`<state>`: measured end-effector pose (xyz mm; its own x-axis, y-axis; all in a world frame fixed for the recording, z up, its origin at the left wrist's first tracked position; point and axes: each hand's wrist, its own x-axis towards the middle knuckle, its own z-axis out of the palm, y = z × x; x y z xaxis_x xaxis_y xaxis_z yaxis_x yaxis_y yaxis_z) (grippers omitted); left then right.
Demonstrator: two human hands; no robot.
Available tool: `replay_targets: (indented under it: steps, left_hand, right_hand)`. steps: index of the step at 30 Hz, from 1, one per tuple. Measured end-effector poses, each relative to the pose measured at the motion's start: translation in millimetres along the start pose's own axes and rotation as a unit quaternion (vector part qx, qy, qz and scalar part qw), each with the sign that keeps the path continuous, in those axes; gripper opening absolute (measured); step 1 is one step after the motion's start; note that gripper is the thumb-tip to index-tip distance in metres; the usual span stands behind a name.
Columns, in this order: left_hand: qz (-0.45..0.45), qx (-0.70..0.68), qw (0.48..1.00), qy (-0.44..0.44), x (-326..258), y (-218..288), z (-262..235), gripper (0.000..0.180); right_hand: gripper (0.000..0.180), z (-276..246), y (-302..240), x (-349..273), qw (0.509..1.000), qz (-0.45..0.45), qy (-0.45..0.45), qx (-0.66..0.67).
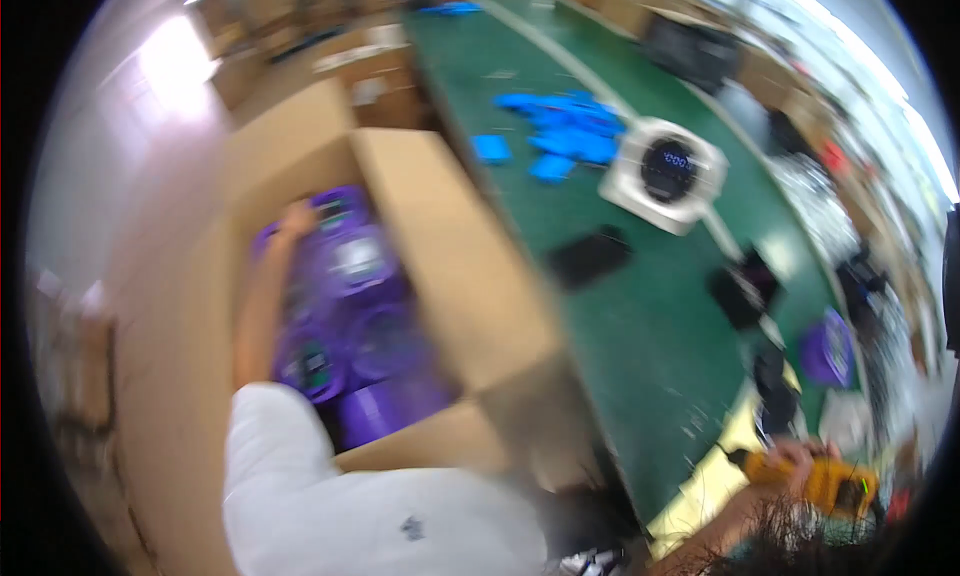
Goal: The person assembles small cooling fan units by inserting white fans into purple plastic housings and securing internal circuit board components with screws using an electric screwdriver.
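Observation:
My left hand (pixel 293 222) reaches deep into an open cardboard box (pixel 455 276). Its fingers, somewhat blurred, curl at the far edge of a purple round tub (pixel 343 205). More purple tubs (pixel 383 341) are packed in the box, some with a pale or green label on top. At the lower right, my right hand (pixel 792 462) is closed around a yellow handheld tool (pixel 835 484) with a dark tip; its exact kind is unclear. Under that hand lies a pale yellow sheet (pixel 712 471).
A green worktable (pixel 640 346) runs along the right of the box. On it are a blue pile of small pieces (pixel 575 126), a white device with a round dark display (pixel 650 201), a black flat object (pixel 590 256) and another purple tub (pixel 827 350). Dark hair (pixel 800 541) covers the lower right.

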<state>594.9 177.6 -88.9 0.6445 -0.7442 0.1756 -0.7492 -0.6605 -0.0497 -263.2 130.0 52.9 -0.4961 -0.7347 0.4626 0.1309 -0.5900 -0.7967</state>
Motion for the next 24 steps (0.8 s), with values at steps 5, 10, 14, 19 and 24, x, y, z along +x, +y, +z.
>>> replay_targets:
  steps: [5,10,14,19,24]
  left_hand:
    - [0.161,-0.217,0.958,-0.092,71.9,305.4,32.6,0.043]
    - [0.505,-0.314,0.794,-0.126,-42.5,699.2,-18.5,0.041]
    - [0.579,-0.341,0.732,-0.11,-102.5,746.9,-61.5,0.039]
    - [0.609,-0.372,0.692,-0.109,-132.4,734.2,-70.0,0.038]
    - [0.625,-0.413,0.652,-0.114,-169.8,712.5,-76.6,0.037]
  right_hand:
    - [0.026,56.9,11.7,16.5,0.977,-0.158,-0.138,0.034]
    - [0.036,78.7,8.7,32.1,0.996,0.01,-0.069,-0.049]
    - [0.028,64.9,-4.9,57.2,0.996,-0.047,-0.075,0.03]
    - [0.031,68.6,3.5,69.8,0.995,-0.049,-0.068,0.047]
    - [0.034,74.8,8.1,70.0,0.998,-0.056,-0.014,0.01]
